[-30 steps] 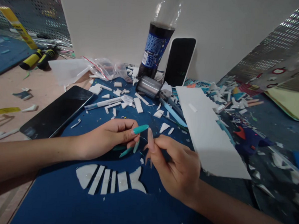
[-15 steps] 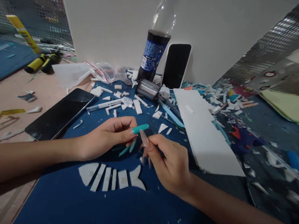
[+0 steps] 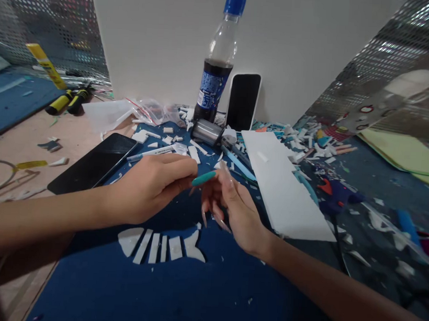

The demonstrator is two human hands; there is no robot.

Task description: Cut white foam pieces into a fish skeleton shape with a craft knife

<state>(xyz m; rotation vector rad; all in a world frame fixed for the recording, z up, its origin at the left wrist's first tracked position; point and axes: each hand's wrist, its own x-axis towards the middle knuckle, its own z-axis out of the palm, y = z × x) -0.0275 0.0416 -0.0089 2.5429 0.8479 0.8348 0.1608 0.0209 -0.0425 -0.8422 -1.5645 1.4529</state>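
My left hand [image 3: 155, 186], with long teal nails, is closed with its back turned up; whatever its fingertips hold, if anything, is hidden. Its teal nail touches or nearly touches the fingers of my right hand [image 3: 239, 207]. Long pale nails tip my right hand, its thumb pressed near the index finger and the other fingers curled loosely below. Anything pinched there is too small to make out. Below both hands, flat white pieces lie in a fish-skeleton row on a blue mat [image 3: 139, 295]: a rounded head piece [image 3: 129, 241], several strips [image 3: 154, 248] and a forked tail piece [image 3: 194, 247].
A dark phone [image 3: 95, 163] lies at the left, near a marker [image 3: 153, 152]. Behind stand a cola bottle [image 3: 213, 86] and another phone [image 3: 243, 102] against a white board [image 3: 163, 43]. White scraps [image 3: 193, 153], a wire spool [image 3: 207, 132] and a long white sheet [image 3: 284, 193] surround the hands.
My left hand has turned over, back upward, and its teal nail now meets the right hand's fingers. My right hand has opened slightly and shifted up. The camera view has tilted upward.
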